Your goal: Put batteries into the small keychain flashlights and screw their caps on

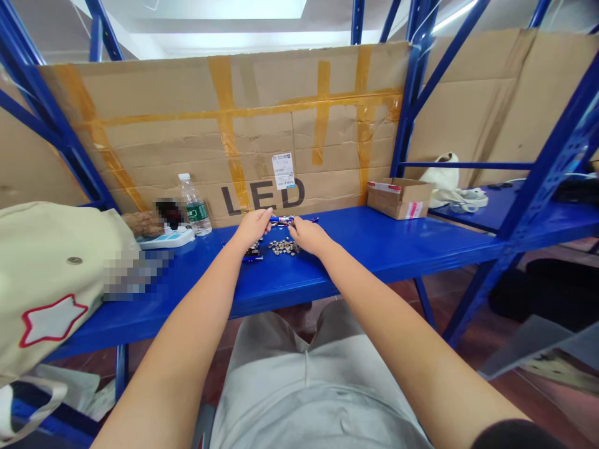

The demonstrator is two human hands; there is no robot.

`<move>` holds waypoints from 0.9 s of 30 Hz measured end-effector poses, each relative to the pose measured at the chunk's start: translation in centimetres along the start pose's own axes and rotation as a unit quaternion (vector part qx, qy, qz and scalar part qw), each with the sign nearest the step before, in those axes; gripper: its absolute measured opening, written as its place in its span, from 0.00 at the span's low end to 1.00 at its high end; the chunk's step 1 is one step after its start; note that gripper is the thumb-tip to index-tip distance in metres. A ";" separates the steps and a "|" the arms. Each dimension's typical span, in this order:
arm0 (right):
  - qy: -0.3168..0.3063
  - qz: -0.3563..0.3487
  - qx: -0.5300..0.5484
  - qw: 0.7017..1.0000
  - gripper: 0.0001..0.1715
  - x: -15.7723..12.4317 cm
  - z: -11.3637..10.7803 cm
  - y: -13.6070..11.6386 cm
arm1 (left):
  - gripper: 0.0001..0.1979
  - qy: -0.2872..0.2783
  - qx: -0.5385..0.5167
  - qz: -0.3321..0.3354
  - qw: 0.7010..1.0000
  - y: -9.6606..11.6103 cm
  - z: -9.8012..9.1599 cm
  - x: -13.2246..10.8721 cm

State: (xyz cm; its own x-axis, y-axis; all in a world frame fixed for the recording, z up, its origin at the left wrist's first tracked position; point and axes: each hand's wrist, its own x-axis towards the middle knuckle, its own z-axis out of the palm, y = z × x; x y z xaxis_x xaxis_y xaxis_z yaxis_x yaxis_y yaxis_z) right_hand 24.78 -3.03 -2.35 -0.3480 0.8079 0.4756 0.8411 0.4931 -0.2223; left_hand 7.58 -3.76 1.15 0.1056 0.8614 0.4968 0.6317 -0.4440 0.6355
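My left hand (253,227) is closed, its thumb and fingers pinching one end of a slim blue pen-like piece (282,219). At the other end my right hand (309,236) grips it, also with closed fingertips. Just below, between the two hands, small shiny metal pieces (284,247) lie in a loose pile on the blue shelf top (360,240). Beside my left wrist is a cluster of dark and blue slim parts (253,252), partly hidden by that hand. Further blue slim pieces show behind my right hand, too small to make out.
A water bottle (195,206) stands at the back left near a white-and-blue power strip (169,239). A cream bag (51,268) with a star fills the left. At the back right sits an open cardboard box (399,198). A cardboard wall (178,140) closes off the rear.
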 end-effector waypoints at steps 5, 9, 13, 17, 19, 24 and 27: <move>0.002 0.024 -0.091 0.996 0.19 -0.2 -0.2 -0.6 | 0.20 0.004 0.021 0.016 1.000 0.0 0.1 0.1; -0.003 0.045 -0.050 0.998 0.17 0.1 -0.1 -0.6 | 0.23 0.005 0.054 0.023 0.998 -0.2 0.1 0.1; 0.016 0.045 0.098 0.994 0.17 0.7 -0.1 -0.1 | 0.24 -0.008 0.084 0.041 0.996 -0.1 0.1 -0.1; 0.078 0.075 0.205 0.973 0.20 1.3 -0.2 0.7 | 0.24 -0.057 0.097 0.100 0.989 0.3 0.5 -0.5; 0.101 0.106 0.223 0.964 0.22 1.4 -0.3 1.1 | 0.23 -0.089 0.111 0.127 0.982 0.3 0.9 -0.5; 0.078 0.184 0.093 0.975 0.18 0.8 -0.9 1.9 | 0.19 -0.026 0.080 0.104 0.991 -0.4 1.0 -0.1; 0.034 0.263 0.008 0.964 0.19 0.5 -1.3 2.4 | 0.16 -0.007 0.073 0.073 0.995 -1.0 0.5 0.1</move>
State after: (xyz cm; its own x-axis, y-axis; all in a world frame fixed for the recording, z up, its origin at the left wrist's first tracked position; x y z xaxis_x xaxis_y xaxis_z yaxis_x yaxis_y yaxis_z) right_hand 27.20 -1.84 -1.52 0.1528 0.9250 0.3478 0.8873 0.0265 -0.4604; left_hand 7.35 -3.05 0.23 0.2140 0.7938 0.5693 0.7132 -0.5252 0.4642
